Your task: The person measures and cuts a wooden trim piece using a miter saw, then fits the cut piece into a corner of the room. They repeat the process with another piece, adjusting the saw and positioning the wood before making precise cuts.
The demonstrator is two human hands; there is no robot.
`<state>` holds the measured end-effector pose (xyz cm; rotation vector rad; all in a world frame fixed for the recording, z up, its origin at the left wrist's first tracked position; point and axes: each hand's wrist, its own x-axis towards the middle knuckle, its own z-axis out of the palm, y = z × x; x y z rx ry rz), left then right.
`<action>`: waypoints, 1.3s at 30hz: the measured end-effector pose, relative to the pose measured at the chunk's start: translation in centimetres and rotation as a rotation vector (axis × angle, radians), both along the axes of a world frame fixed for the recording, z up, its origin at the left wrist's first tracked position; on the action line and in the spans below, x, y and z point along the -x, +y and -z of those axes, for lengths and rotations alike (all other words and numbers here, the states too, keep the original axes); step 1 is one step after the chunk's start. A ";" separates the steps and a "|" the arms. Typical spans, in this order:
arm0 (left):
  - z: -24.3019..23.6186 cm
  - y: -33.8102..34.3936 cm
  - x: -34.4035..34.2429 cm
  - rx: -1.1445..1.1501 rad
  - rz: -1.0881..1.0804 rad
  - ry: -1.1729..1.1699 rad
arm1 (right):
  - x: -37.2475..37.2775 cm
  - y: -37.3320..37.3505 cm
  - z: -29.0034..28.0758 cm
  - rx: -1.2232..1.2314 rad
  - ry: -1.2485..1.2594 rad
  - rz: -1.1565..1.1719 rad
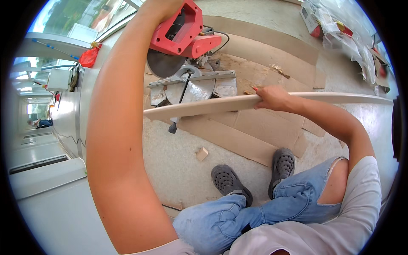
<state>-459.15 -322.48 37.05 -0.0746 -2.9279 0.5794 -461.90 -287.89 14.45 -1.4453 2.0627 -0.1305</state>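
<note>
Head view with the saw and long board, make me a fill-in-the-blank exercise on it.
The long pale board is held in the ____ hand.
The saw's housing is coloured ____.
The brown sheets on the floor are ____.
The jeans are coloured ____.

Missing words: right; red; cardboard; blue.

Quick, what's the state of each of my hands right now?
Left hand: at the red saw; fingers out of view, so grip can't be told.
Right hand: closed, holding the long pale board.
</note>
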 end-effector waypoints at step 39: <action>35.6 3.4 -36.9 -1.132 -1.123 0.095 | 1.9 -9.4 4.8 0.351 0.293 -0.027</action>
